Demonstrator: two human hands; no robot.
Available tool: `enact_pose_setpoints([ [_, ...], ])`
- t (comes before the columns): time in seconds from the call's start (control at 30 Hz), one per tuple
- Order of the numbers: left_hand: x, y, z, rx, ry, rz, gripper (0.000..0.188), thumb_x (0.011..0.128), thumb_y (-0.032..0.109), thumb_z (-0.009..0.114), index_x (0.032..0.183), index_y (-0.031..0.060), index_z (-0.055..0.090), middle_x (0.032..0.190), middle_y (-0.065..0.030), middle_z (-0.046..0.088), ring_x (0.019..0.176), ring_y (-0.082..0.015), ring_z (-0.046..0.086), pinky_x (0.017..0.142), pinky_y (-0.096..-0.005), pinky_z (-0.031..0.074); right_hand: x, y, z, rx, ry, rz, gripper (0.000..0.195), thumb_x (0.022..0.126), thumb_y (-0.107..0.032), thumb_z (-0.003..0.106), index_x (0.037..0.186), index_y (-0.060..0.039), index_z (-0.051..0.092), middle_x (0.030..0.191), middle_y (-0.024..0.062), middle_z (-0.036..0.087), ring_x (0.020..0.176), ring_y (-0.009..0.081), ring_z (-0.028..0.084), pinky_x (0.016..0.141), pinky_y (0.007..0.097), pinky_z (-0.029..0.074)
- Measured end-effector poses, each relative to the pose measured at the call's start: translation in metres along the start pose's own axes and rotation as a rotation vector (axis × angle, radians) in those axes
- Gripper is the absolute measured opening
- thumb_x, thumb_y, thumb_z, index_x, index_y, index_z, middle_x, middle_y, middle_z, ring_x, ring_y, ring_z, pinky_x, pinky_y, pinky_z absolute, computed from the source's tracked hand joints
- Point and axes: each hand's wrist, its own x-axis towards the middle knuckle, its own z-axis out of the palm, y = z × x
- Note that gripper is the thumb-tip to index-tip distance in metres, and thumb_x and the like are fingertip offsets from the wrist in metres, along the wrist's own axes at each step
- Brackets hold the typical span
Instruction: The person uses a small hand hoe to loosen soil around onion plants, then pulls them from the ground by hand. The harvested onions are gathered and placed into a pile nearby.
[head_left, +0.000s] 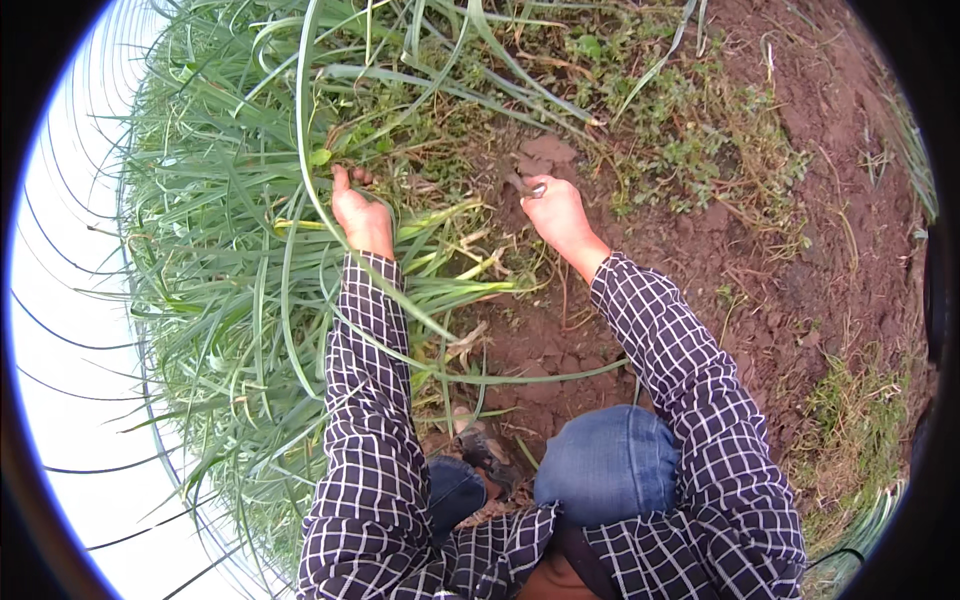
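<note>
My left hand (361, 214) reaches in at the edge of a dense stand of long-leaved green plants (217, 247) that look like green onions. Its palm is turned up and the fingers curl beside the stems; leaves hide part of it, so whether it grips any is unclear. To its right, my right hand (559, 217) is closed around the handle of a small tool (519, 182), whose brownish end points left just above the soil. Low weeds (427, 169) lie between the two hands. A long leaf arches over my left wrist.
Reddish-brown soil (750, 300) with low weeds (697, 142) extends to the right. A tied bundle of green leaves (862, 525) lies at the lower right. My denim-covered knee (607, 465) and a shoe (487, 457) are near the bottom. Thin curved hoops (82, 345) stand at the left.
</note>
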Motion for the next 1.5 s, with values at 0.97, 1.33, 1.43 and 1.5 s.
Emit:
enact_pose_setpoints([
  [0.97, -0.007, -0.114, 0.07, 0.968, -0.41, -0.251, 0.052, 0.08, 0.029, 0.063, 0.121, -0.0003, 0.05, 0.131, -0.0195, 0.043, 0.12, -0.0293, 0.04, 0.102, -0.042, 0.027, -0.058, 0.082, -0.004, -0.273, 0.064, -0.135, 0.035, 0.074, -0.011, 0.061, 0.109, -0.0052, 0.058, 0.1, 0.0165, 0.062, 0.086, 0.0292, 0.063, 0.077, 0.0361, 0.051],
  [1.33, -0.054, -0.021, 0.097, 0.597, -0.203, -0.226, 0.036, 0.085, 0.024, 0.059, 0.109, -0.001, 0.05, 0.087, -0.013, 0.057, 0.054, -0.0145, 0.048, 0.048, -0.0291, 0.047, -0.064, 0.08, -0.016, -0.212, 0.057, -0.12, 0.034, 0.075, -0.009, 0.061, 0.109, -0.0044, 0.058, 0.086, 0.0139, 0.063, 0.063, 0.0231, 0.06, 0.062, 0.0297, 0.049],
  [1.43, -0.074, 0.035, 0.135, 0.528, -0.229, -0.104, 0.037, 0.085, 0.025, 0.059, 0.107, -0.0023, 0.048, 0.067, -0.005, 0.051, 0.049, -0.0094, 0.043, 0.044, -0.0242, 0.043, -0.061, 0.078, -0.018, -0.237, -0.064, 0.083, 0.039, 0.075, -0.014, 0.056, 0.113, -0.0092, 0.056, 0.087, 0.0167, 0.063, 0.079, 0.032, 0.061, 0.072, 0.0378, 0.049],
  [1.5, -0.086, 0.048, 0.149, 0.41, -0.492, -0.068, 0.037, 0.081, 0.029, 0.064, 0.105, 0.0029, 0.054, 0.074, -0.0079, 0.057, 0.056, -0.0115, 0.049, 0.056, -0.0287, 0.047, -0.06, 0.074, -0.022, -0.202, -0.099, 0.108, 0.039, 0.074, -0.014, 0.056, 0.114, -0.0102, 0.056, 0.085, 0.0174, 0.063, 0.079, 0.0327, 0.061, 0.071, 0.0384, 0.049],
])
